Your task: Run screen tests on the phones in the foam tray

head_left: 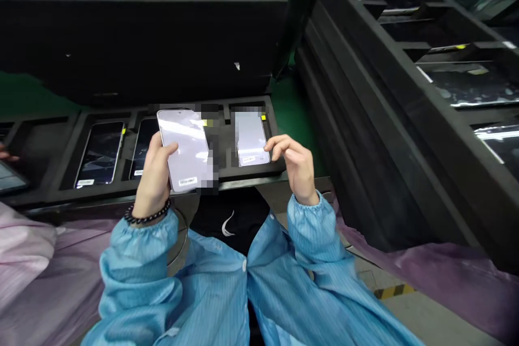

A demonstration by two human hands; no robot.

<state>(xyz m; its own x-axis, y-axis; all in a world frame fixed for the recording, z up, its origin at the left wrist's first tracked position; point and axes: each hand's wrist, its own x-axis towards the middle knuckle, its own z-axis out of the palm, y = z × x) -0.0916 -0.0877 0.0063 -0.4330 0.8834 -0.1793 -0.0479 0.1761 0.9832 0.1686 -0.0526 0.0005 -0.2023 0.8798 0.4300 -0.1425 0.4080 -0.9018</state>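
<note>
My left hand (pixel 156 173) is wrapped round a pale lilac phone (pixel 184 146), holding it tilted above the black foam tray (pixel 48 184) in front of me. A white label shows at the phone's lower end. My right hand (pixel 295 165) hovers with its fingers curled and pinched at the right edge of a second pale phone (pixel 251 138), which lies in the tray's rightmost slot. Whether the fingers grip that phone or only touch it is unclear. Two dark-screened phones (pixel 101 152) lie in the slots to the left.
A tall stack of black trays (pixel 141 38) stands behind the front tray, with phones on top. Another stack of trays (pixel 405 119) runs along the right. Someone else's fingertip (pixel 8 157) shows at the far left edge, above another device. Pink cloth lies at both lower corners.
</note>
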